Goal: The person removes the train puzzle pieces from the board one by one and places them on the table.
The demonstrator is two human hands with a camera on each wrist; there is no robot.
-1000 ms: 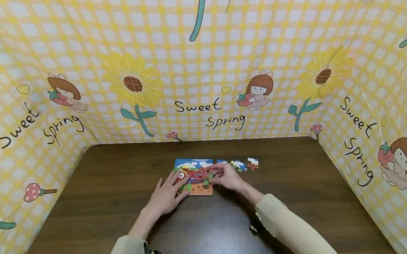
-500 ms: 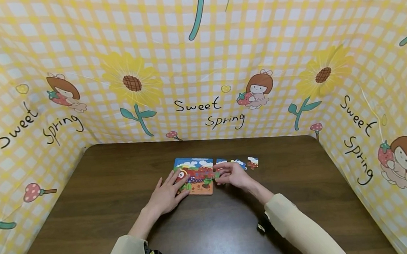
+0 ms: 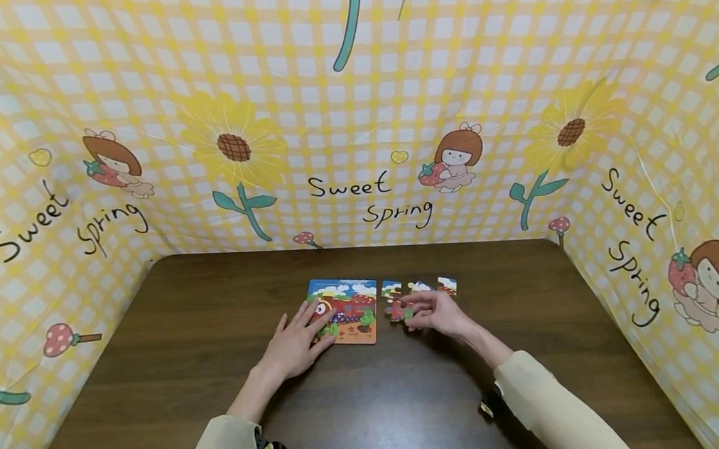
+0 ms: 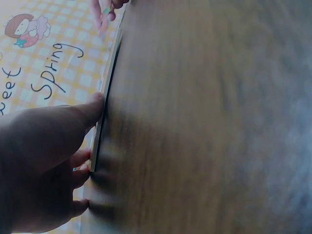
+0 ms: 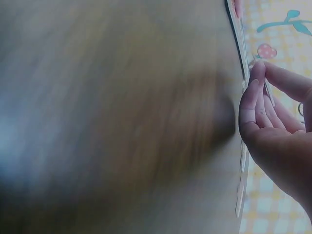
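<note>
And here we are around the middle of the tabletop (image 3: 350, 411), a little short of its far edge, where the patterned cloth (image 3: 324, 113) comes down: the puzzle board (image 3: 354, 314) lies flat there, slightly left of centre, its red train picture facing up. The left hand (image 3: 293, 348) rests on the board's left side, fingers spread and relaxed, gripping nothing, and the thumb in the left wrist view lies along the board's near edge. Over to the right hand (image 3: 439, 311), and it's got one! A puzzle piece (image 3: 396, 311), red with a touch of green, pinched between thumb and fingers just off the board's right side. Now the tally: beyond that hand, in a row running toward the tabletop's far right corner, lie a first loose piece (image 3: 391, 288) just beside the board, a second loose piece (image 3: 419, 287) partly hidden by the hand, and a third loose piece (image 3: 447, 285) at the row's right end. So that's at least three down on the tabletop and one in hand. My call is that we're partway through, four pieces away from the board, the train scene looking whole on it. Are those seated pieces or a printed base? Too small to tell, so the number left, and whether pieces are going in or coming out, stays open.
</note>
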